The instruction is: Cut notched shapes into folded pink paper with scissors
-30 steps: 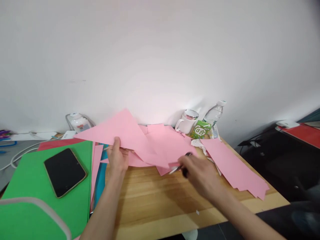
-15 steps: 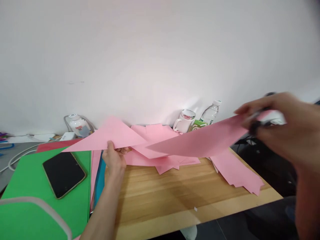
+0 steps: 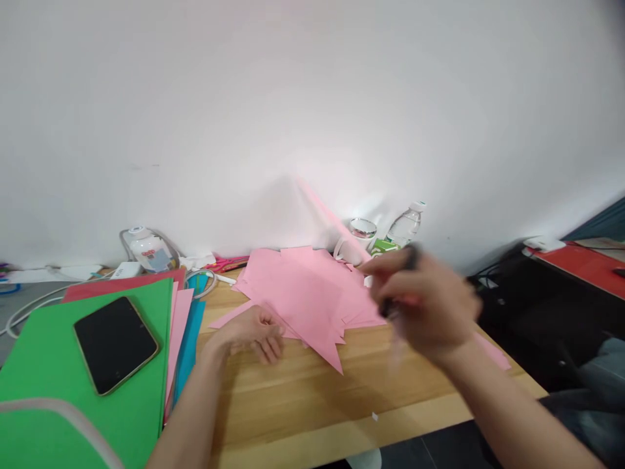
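My left hand [image 3: 254, 333] rests on the wooden table [image 3: 303, 404], fingers loosely bent and holding nothing, touching the near edge of a pile of pink paper sheets [image 3: 303, 286]. Blurred by motion, my right hand [image 3: 422, 299] hovers above the right side of the pile. It is closed around black-handled scissors [image 3: 411, 253]. One pink sheet [image 3: 325, 215] stands tilted in the air behind the pile, near the wall.
A black phone [image 3: 114, 342] lies on a green sheet [image 3: 43, 365] stacked over red, pink and blue sheets at left. A white mug [image 3: 359, 238], a green carton [image 3: 383, 247] and a water bottle [image 3: 405, 225] stand by the wall. A white jar [image 3: 146, 251] and cables sit back left.
My left hand let go of the pink triangle and dropped onto the table. My right hand swung back from the far right towards the pile; the long pink sheet it lifted is no longer in it.
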A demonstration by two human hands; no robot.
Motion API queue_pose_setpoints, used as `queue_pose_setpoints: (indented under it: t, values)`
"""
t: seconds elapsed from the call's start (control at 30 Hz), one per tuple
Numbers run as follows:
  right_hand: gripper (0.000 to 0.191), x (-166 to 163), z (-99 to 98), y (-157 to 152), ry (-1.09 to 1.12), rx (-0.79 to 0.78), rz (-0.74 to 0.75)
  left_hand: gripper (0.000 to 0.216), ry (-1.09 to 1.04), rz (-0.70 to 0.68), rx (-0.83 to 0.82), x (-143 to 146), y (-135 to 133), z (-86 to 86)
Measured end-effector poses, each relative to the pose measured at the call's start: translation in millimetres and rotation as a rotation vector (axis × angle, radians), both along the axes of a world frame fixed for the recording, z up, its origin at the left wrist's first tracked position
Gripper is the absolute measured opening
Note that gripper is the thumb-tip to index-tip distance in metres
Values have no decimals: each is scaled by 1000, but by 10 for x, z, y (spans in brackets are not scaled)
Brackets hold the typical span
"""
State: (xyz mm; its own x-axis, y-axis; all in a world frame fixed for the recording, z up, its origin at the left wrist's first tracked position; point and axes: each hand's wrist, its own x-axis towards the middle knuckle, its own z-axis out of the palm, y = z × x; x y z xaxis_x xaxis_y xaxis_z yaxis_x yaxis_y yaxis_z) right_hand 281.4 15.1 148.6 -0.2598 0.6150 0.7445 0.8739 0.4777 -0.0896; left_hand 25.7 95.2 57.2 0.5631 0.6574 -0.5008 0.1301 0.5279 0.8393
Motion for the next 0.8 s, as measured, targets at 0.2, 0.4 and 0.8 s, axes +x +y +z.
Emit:
queue_pose_setpoints:
  t: [0.2, 0.4, 0.8]
  values:
    - [22, -631, -659, 40, -87, -51, 508, 82, -338, -17, 85, -128, 63, 7]
    - [19, -750, -1113, -15, 90, -217, 577, 37, -103, 134, 129, 31, 153, -158]
    - [18, 770, -1107, -47, -84, -704, -974, 24, -139, 503, 128, -10, 254, -156]
